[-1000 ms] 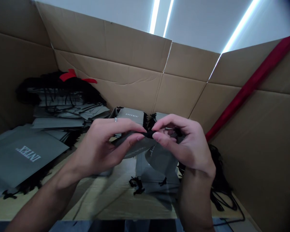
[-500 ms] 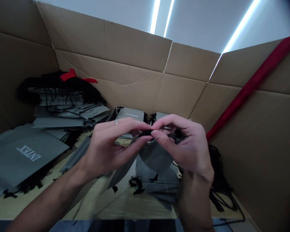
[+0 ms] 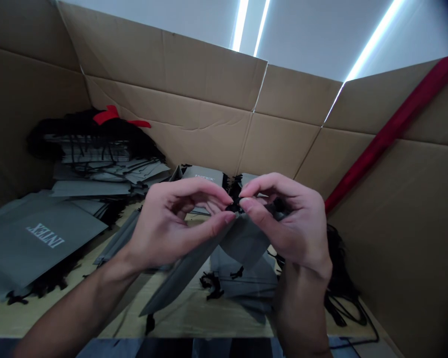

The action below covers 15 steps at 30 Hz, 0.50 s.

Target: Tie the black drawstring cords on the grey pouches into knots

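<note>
A grey drawstring bag (image 3: 190,271) hangs slantwise from my fingers, with a black cord knot dangling at its lower left corner. My left hand (image 3: 171,223) has thumb and forefinger closed round the black cord (image 3: 234,204) at the bag's top. On the other side, my right hand (image 3: 291,223) pinches the same cord between thumb and forefinger, its other fingers curled by the bag's edge. The fingertips nearly meet, and the cord's exact loop or knot is too small to make out. Below lie more grey bags (image 3: 246,293) with black cord ends.
Left, a flat bag lettered INTEX (image 3: 45,233) lies before a tall pile of grey bags (image 3: 97,169) with black cords and a red strip (image 3: 106,115). Black cords (image 3: 339,278) lie at the right. Cardboard walls (image 3: 190,104) surround the table; a red band (image 3: 388,134) crosses the right one.
My left thumb and forefinger have parted a little, and the two hands sit slightly farther apart. The bag's lower corner has swung down and to the left.
</note>
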Motion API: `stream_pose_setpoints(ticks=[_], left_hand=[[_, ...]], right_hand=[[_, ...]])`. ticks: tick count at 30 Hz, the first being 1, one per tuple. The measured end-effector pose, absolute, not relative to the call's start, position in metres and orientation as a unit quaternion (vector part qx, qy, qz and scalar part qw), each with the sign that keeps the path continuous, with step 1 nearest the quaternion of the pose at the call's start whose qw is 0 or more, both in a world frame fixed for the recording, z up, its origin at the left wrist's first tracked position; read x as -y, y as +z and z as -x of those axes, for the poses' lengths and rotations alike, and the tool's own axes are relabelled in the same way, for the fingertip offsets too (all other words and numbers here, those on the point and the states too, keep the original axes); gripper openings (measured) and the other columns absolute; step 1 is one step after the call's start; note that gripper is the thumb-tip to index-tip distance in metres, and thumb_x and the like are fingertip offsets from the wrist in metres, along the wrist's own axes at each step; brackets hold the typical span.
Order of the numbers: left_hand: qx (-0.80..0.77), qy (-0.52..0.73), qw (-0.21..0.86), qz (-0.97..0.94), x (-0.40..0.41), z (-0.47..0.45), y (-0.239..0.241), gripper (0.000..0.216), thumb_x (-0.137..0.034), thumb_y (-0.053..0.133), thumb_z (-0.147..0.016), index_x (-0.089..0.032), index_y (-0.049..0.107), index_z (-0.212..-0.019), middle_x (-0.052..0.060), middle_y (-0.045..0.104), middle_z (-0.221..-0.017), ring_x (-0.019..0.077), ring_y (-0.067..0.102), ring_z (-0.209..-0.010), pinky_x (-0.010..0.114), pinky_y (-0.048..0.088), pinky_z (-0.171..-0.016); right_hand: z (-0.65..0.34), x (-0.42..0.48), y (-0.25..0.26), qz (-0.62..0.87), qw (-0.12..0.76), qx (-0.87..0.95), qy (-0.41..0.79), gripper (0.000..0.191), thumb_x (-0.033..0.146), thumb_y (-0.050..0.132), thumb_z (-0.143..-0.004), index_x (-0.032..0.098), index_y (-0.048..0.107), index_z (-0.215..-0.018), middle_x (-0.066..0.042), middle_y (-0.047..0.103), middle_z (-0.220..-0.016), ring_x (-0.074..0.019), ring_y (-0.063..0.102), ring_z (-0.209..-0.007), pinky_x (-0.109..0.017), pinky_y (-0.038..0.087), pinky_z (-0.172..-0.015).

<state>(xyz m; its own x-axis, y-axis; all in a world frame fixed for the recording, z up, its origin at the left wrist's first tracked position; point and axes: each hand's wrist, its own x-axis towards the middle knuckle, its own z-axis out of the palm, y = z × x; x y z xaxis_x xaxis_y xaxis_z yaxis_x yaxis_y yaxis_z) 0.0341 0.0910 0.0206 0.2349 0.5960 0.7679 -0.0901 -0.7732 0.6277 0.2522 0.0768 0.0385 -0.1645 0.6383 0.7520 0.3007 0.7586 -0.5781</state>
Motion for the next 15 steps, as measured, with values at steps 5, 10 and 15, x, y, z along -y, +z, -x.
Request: stream_pose_setpoints(ticks=[5, 10, 15], left_hand=[[-0.176, 0.595, 0.316, -0.718, -0.0924, -0.0354, 0.0218, 0.024, -0.011, 0.093, -0.086, -0.019, 0.078, -0.102, 0.003, 0.080, -0.096, 0.0134, 0.078, -0.082, 0.020, 0.068, -0.077], [-0.183, 0.593, 0.310, -0.720, -0.0933, -0.0324, 0.0232, 0.014, -0.016, 0.091, -0.090, -0.017, 0.079, -0.099, 0.003, 0.078, -0.094, 0.0129, 0.073, -0.079, 0.020, 0.064, -0.072], [-0.174, 0.575, 0.293, -0.744, -0.0956, -0.0321, 0.0209, 0.012, -0.019, 0.092, -0.094, -0.019, 0.082, -0.100, 0.003, 0.081, -0.095, 0.0137, 0.075, -0.084, 0.020, 0.063, -0.077]], right_hand=[[-0.2512, -0.0776, 0.0369, 0.320, 0.576, 0.741, 0.127, 0.007, 0.019, 0.082, -0.097, 0.025, 0.082, -0.095, 0.001, 0.070, -0.083, -0.0117, 0.056, -0.065, -0.023, 0.045, -0.053], [-0.2564, -0.0776, 0.0362, 0.300, 0.559, 0.754, 0.167, 0.003, 0.022, 0.080, -0.100, 0.025, 0.079, -0.101, 0.001, 0.068, -0.088, -0.0107, 0.053, -0.064, -0.023, 0.044, -0.054], [-0.2590, -0.0842, 0.0360, 0.227, 0.501, 0.816, 0.177, 0.040, 0.022, 0.095, -0.089, 0.028, 0.078, -0.125, -0.004, 0.075, -0.114, -0.0182, 0.069, -0.091, -0.028, 0.055, -0.070]])
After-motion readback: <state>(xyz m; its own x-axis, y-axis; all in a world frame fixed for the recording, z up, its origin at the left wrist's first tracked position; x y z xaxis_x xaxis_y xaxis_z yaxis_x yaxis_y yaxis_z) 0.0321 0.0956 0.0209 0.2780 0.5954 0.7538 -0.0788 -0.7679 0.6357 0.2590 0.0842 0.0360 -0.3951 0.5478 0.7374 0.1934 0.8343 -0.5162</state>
